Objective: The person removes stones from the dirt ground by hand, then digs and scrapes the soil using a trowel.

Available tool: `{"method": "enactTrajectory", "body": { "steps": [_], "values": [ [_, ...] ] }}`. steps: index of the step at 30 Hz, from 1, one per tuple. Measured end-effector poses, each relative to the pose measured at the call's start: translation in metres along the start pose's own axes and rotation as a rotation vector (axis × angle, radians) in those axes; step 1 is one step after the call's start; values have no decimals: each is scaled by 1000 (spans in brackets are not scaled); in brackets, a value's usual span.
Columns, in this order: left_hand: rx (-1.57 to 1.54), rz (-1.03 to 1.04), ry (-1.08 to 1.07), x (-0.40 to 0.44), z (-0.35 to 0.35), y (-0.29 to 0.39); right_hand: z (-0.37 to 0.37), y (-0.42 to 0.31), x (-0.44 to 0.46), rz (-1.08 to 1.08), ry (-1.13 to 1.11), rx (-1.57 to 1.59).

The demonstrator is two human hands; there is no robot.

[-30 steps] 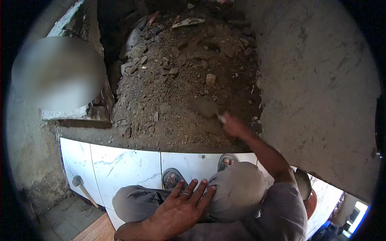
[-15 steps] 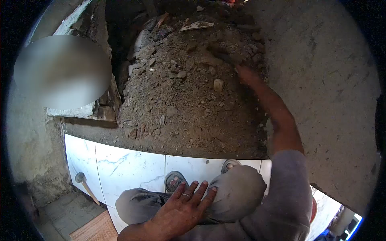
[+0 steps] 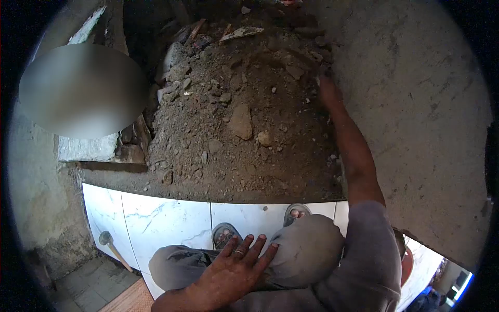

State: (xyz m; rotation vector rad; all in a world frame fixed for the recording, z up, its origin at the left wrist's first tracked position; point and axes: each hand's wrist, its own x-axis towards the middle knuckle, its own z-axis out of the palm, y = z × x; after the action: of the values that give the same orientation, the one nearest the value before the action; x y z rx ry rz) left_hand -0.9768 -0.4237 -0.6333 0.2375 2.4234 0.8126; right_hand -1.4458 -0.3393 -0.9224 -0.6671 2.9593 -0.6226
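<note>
My left hand (image 3: 232, 271) rests on my trousered leg, fingers spread and holding nothing, with a ring on one finger. My right hand (image 3: 328, 91) reaches far forward over the heap of soil and rubble (image 3: 208, 135), close to the right wall. Its fingers are closed around a dark hand tool (image 3: 304, 59) that points left into the soil. Motion blur and shadow hide the tool's exact kind. Nearer to me on the heap lie a flat stone (image 3: 240, 122) and a smaller pale stone (image 3: 264, 138).
White marbled tiles (image 3: 166, 213) run along the near edge under my sandals. A mallet (image 3: 115, 251) lies at the left. The grey wall (image 3: 410, 114) bounds the right side, and a broken masonry block (image 3: 93, 148) stands at left. Behind my right arm is a reddish round rim (image 3: 407, 265).
My right hand has shifted slightly up and right along the wall with the tool. The flat stone now lies exposed lower on the heap, and the pale stone sits nearer me. My left hand stays put.
</note>
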Motion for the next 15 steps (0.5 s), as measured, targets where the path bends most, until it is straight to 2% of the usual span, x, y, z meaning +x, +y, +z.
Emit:
{"method": "enactTrajectory", "body": {
  "steps": [1,2,4,6,8,15],
  "values": [
    [-2,-2,0,0,-2,1,13,2,16,52,50,63],
    [-4,-18,26,-1,-4,3,55,32,37,-94,22,-97],
    [-28,-35,47,-5,-7,5,58,29,22,-242,-26,-264],
    [12,-35,71,-8,-8,6,47,27,-10,-328,-292,-334],
    [4,-13,60,-13,-5,7,42,36,-51,-345,-490,-327],
    [101,57,83,-23,11,3,3,68,-143,-321,-689,-87]
  ]
}}
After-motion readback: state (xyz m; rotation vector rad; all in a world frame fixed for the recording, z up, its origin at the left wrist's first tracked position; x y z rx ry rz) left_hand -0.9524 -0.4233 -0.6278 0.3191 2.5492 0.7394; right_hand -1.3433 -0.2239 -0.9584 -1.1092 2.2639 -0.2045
